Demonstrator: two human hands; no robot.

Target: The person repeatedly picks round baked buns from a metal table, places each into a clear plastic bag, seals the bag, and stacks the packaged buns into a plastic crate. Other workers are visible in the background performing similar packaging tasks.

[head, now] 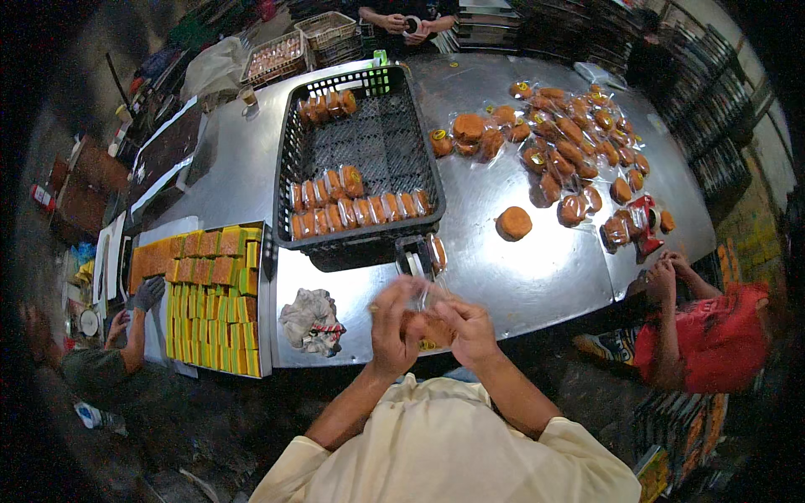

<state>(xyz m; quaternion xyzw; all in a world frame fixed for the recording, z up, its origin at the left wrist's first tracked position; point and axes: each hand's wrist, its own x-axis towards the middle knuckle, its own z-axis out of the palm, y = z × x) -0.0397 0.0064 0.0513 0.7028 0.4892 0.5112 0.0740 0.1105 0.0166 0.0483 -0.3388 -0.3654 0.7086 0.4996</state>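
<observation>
Close to my chest, over the table's front edge, my left hand (395,324) and my right hand (468,328) hold a brown round cake (435,330) in clear plastic wrap between them. The fingers and the upper plastic are blurred. A yellow sticker (428,344) shows low on the package. Just beyond my hands stands a black tape dispenser (412,256) with a pale roll, and a wrapped cake (438,253) leans upright against its right side. A crumpled grey-white cloth (309,322) lies to the left of my hands.
A black plastic crate (360,234) holds rows of wrapped cakes. One cake (514,223) sits apart from the wrapped pile (569,141) and a red tape dispenser (645,226). At left, a co-worker's gloved hand (148,294) touches a tray of layered cake slices (214,308). Another person (704,339) sits right.
</observation>
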